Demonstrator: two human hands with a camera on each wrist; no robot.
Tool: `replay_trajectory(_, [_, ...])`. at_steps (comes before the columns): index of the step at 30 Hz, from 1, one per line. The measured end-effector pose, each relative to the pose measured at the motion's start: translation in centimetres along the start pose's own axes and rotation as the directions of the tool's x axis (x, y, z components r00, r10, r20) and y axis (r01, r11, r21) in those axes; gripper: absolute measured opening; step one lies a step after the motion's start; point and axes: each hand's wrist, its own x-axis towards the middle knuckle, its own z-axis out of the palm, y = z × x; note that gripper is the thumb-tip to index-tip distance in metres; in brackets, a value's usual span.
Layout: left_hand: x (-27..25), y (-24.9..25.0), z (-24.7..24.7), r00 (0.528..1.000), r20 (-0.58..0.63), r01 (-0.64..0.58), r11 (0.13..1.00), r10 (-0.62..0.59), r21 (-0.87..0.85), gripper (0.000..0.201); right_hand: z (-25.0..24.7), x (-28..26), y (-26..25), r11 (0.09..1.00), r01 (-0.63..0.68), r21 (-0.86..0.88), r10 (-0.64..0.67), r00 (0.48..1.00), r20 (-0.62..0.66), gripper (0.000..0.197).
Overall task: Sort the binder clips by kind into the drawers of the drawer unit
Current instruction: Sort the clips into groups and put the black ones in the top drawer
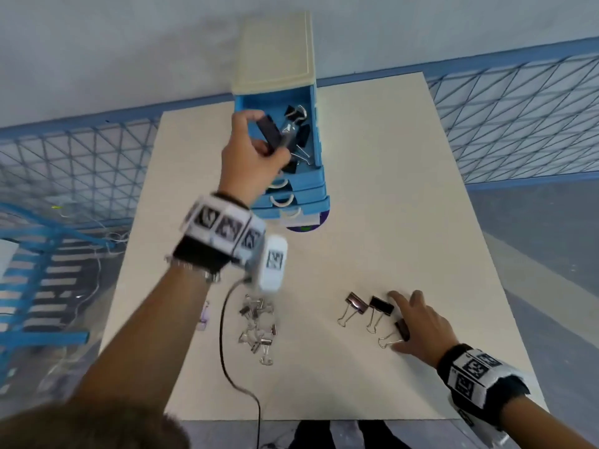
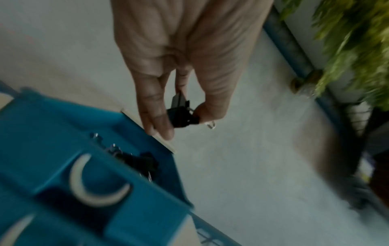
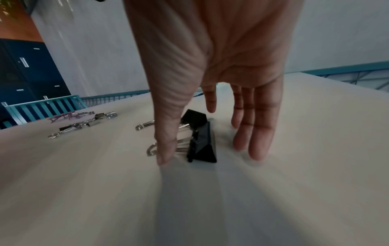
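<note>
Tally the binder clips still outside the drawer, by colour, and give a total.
Black: 4, with 3 black clips on the table by the right hand and 1 held clip in the left hand.
Silver: about 7 in the silver heap; they overlap, so this is not exact.
Purple: about 2 purple clips, blurred.
Total: about 13.

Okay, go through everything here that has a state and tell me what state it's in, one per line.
Top drawer: pulled open, black clips inside.
Lower drawers: closed.
Left hand: holding a black clip over the top drawer.
Right hand: open, fingers spread over the nearest black clip on the table.
</note>
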Motion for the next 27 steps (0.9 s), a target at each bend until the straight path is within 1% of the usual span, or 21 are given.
replay_trajectory(2, [3.7, 0.3, 0.0, 0.997, -0.001, 0.074, 0.991, -0.074, 0.107, 0.049, -0.1, 0.2, -0.2, 1.0, 0.011, 0.009, -0.011, 1.0, 0.012, 0.09])
replay_trajectory(4, [6.4, 0.0, 0.4, 0.99, -0.02, 0.143, 0.975, -0.142, 0.172, 0.048, -0.2, 0.3, -0.3, 1.0, 0.018, 0.025, -0.019, 1.0, 0.025, 0.085])
replay_trajectory(7, [8.6, -0.7, 1.1, 0.98, -0.028, 0.194, 0.934, -0.195, 0.299, 0.054, -0.5, 0.7, -0.3, 0.998, 0.02, 0.062, -0.022, 0.999, 0.027, 0.072])
replay_trajectory(9, [9.0, -1.0, 1.4, 0.979, -0.029, 0.196, 0.899, -0.201, 0.392, 0.059, -0.6, 1.0, -0.2, 0.996, 0.023, 0.085, -0.025, 0.999, 0.025, 0.063])
replay_trajectory(10, [8.6, -1.1, 1.6, 0.985, -0.041, 0.168, 0.889, -0.166, 0.426, 0.058, -0.7, 1.1, -0.2, 0.995, 0.026, 0.092, -0.028, 0.999, 0.024, 0.06])
replay_trajectory(11, [7.8, -1.0, 1.8, 0.994, -0.052, 0.11, 0.889, -0.097, 0.444, 0.056, -0.8, 1.2, -0.2, 0.995, 0.032, 0.09, -0.034, 0.999, 0.02, 0.056])
replay_trajectory(12, [6.7, -0.9, 2.0, 0.999, -0.054, 0.019, 0.899, 0.006, 0.438, 0.052, -1.0, 1.4, -0.2, 0.996, 0.038, 0.081, -0.04, 0.999, 0.014, 0.054])
replay_trajectory(13, [5.2, -0.9, 2.3, 0.991, -0.054, -0.094, 0.91, 0.126, 0.404, 0.047, -1.1, 1.6, -0.3, 0.997, 0.044, 0.071, -0.045, 0.999, 0.008, 0.052])
replay_trajectory(14, [3.6, -1.1, 2.6, 0.968, -0.053, -0.213, 0.914, 0.246, 0.345, 0.042, -1.2, 1.8, -0.4, 0.997, 0.05, 0.06, -0.05, 0.999, 0.0, 0.05])
replay_trajectory(15, [1.8, -1.4, 3.1, 0.94, -0.047, -0.314, 0.909, 0.339, 0.274, 0.038, -1.4, 2.0, -0.6, 0.997, 0.055, 0.05, -0.055, 0.998, -0.01, 0.05])
replay_trajectory(16, [-0.2, -2.1, 3.8, 0.918, -0.019, -0.384, 0.899, 0.397, 0.211, 0.034, -1.5, 2.3, -0.8, 0.997, 0.061, 0.041, -0.06, 0.998, -0.02, 0.051])
replay_trajectory(17, [-2.1, -2.9, 4.6, 0.906, 0.04, -0.422, 0.89, 0.422, 0.17, 0.032, -1.6, 2.6, -1.0, 0.997, 0.067, 0.033, -0.066, 0.997, -0.028, 0.053])
replay_trajectory(18, [-4.1, -3.8, 5.5, 0.899, 0.123, -0.435, 0.888, 0.42, 0.148, 0.031, -1.7, 2.9, -1.2, 0.997, 0.073, 0.021, -0.073, 0.997, -0.03, 0.056])
replay_trajectory(20, [-7.8, -6.0, 7.4, 0.877, 0.321, -0.425, 0.89, 0.358, 0.165, 0.033, -2.0, 3.4, -1.7, 0.996, 0.09, -0.021, -0.091, 0.996, -0.024, 0.063])
replay_trajectory(21, [-9.3, -7.2, 8.3, 0.862, 0.417, -0.4, 0.893, 0.289, 0.207, 0.035, -2.2, 3.6, -2.0, 0.994, 0.101, -0.05, -0.101, 0.995, -0.013, 0.066])
replay_trajectory(23, [-11.5, -9.4, 9.8, 0.818, 0.567, -0.339, 0.877, 0.097, 0.339, 0.041, -2.5, 4.0, -2.6, 0.987, 0.124, -0.106, -0.123, 0.992, 0.014, 0.073])
replay_trajectory(25, [-12.7, -11.1, 10.6, 0.762, 0.645, -0.327, 0.824, -0.06, 0.463, 0.046, -2.8, 4.6, -3.0, 0.98, 0.142, -0.137, -0.139, 0.99, 0.034, 0.076])
replay_trajectory(27, [-13.4, -12.2, 11.1, 0.722, 0.678, -0.352, 0.771, -0.137, 0.53, 0.052, -3.1, 5.2, -3.3, 0.976, 0.161, -0.148, -0.155, 0.986, 0.053, 0.075])
